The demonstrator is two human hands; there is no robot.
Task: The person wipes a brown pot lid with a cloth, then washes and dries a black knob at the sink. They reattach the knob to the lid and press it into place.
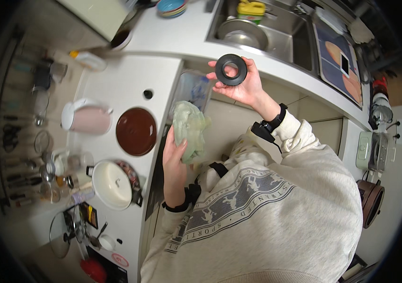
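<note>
A crumpled pale green cloth (189, 131) is in my left hand (175, 159), with the thumb pressed on its near side. Up and to the right, my right hand (245, 85) is turned palm up and holds a black ring-shaped part (231, 84) with a round hole in its middle; fingers show through the hole. The two hands are apart, over the floor beside the counters. On the left counter, nearest to my left hand, are a brown round plate or lid (136, 131), a small black knob-like piece (148, 94) and a pink pitcher (89, 119) with a white handle.
A white pot (112, 184) with dark handles stands on the left counter (165, 76). The steel sink (296, 46) holds a metal basin (257, 35) and a yellow bottle (251, 7). A phone (344, 64) lies on a patterned mat (328, 58). Stacked bowls (171, 7) stand at the top.
</note>
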